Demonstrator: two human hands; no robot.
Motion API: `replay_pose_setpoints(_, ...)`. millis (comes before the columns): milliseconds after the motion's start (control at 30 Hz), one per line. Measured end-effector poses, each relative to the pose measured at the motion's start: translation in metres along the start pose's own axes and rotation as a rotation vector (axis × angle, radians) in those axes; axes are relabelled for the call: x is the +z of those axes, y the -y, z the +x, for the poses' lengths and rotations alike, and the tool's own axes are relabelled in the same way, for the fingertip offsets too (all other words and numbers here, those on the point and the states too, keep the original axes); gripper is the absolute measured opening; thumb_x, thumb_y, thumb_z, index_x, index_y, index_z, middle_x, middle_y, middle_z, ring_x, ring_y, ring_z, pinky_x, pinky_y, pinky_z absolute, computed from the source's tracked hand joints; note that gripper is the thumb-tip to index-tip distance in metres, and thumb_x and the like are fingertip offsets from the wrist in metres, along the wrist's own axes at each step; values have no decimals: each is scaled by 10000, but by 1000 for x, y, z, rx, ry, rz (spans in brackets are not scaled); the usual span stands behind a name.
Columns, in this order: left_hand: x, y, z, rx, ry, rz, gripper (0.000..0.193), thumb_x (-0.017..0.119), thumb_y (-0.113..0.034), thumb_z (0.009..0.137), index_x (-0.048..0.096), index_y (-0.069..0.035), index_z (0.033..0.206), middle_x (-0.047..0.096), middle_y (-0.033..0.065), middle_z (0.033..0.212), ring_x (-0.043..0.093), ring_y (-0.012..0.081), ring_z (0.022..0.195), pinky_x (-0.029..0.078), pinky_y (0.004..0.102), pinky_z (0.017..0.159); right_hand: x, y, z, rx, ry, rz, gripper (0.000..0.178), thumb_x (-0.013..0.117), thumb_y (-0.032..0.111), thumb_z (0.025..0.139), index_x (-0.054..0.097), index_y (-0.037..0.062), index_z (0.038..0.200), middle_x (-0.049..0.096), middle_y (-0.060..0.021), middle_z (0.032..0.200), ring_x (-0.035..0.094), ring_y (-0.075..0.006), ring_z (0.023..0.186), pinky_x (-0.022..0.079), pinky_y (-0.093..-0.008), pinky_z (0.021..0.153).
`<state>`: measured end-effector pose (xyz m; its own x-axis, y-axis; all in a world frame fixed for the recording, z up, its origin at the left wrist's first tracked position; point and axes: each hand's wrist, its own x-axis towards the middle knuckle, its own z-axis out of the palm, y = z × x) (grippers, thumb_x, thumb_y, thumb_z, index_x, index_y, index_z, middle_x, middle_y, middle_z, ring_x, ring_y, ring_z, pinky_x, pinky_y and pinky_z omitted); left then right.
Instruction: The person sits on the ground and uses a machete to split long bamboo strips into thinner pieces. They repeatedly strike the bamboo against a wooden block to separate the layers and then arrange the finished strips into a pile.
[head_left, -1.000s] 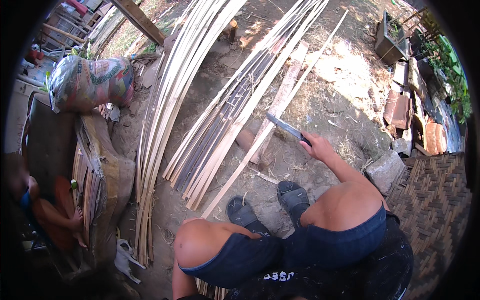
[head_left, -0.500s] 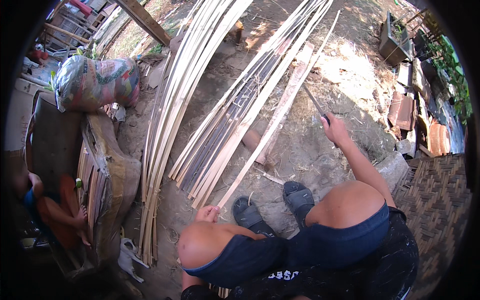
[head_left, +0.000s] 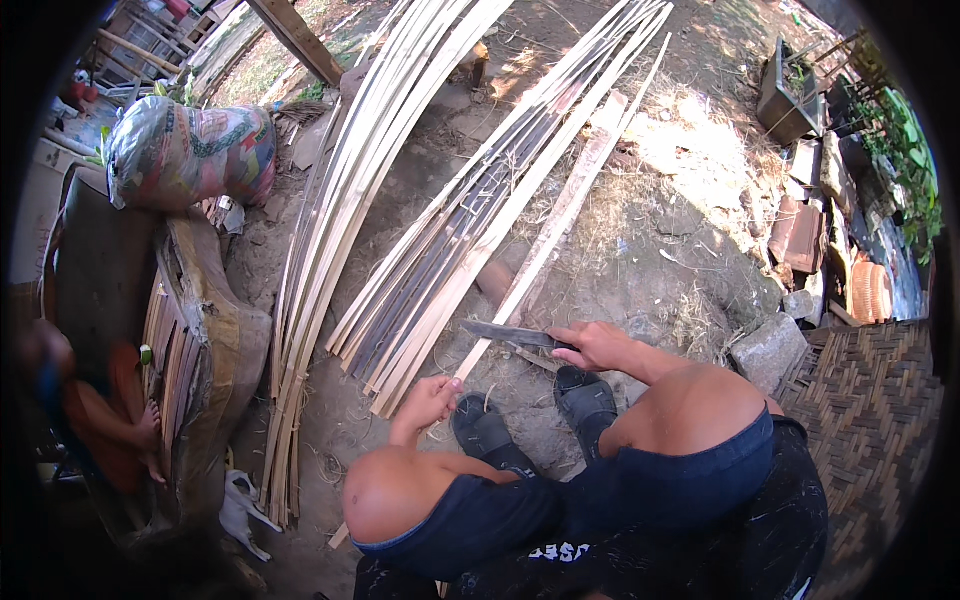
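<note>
My left hand (head_left: 430, 402) pinches the near end of a long, thin, pale bamboo strip (head_left: 474, 359), which slants away to the upper right. In my right hand (head_left: 597, 348) is a knife (head_left: 508, 332) with a dark handle, its blade pointing left. That blade lies across the strip a little beyond my left fingers; whether it touches is hard to tell. Beside the strip lies a wider, rough plank (head_left: 590, 170). Left of it, a bundle of split bamboo strips (head_left: 490, 235), some with a dark side, rests on the ground.
Another pile of pale strips (head_left: 345, 200) lies further left. A stuffed sack (head_left: 190, 155) sits beyond a worn bench (head_left: 225, 350), where a person's bare legs (head_left: 110, 415) show. A white cat (head_left: 240, 510) lies nearby. At right are a stone block (head_left: 768, 350) and a woven mat (head_left: 865, 420).
My right hand has brought the knife from the far right down and left, across the strip. My left hand, still on the strip's end, has risen slightly clear of the knee.
</note>
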<state>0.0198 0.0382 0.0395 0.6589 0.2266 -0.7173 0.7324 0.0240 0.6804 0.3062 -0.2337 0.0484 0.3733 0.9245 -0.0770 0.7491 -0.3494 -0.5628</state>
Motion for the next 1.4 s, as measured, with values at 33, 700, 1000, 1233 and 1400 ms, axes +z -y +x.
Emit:
replay_pose_setpoints(33,-4,26,-4,-4,18,-50,374,563,-357,1026,668,-10,932,559,2,633,486,65,507,375,231,460,-6,8,-6,-64,84,-53,382,595,374,972,628,74,1206,677,-258,903,669,-447,785,546,-498,695)
replay_pose_setpoints(700,5,29,-11,213,-190,159,321,576,-268,1018,650,3,864,605,20,649,538,99,573,430,301,536,27,56,-23,2,133,54,399,557,403,986,612,75,1206,685,-254,906,666,-461,843,535,-535,776)
replay_pose_setpoints(1000,-9,77,-30,148,-295,168,394,585,-343,1010,657,15,859,584,80,598,540,110,570,430,331,529,23,-18,-6,92,-111,48,324,572,364,982,598,88,1150,674,-251,898,653,-467,803,521,-554,713)
replay_pose_setpoints(1233,-26,132,-78,-80,-499,339,469,560,-416,1005,678,10,847,613,99,595,594,167,561,446,360,532,-14,-98,5,531,-368,13,317,574,352,979,635,59,1084,673,-236,775,665,-456,764,533,-532,681)
replay_pose_setpoints(1400,4,35,-20,148,-332,340,491,549,-450,998,696,8,895,632,110,600,625,204,557,463,369,534,38,30,-21,-15,44,70,382,586,375,971,596,100,1234,689,-240,880,677,-436,825,538,-534,733)
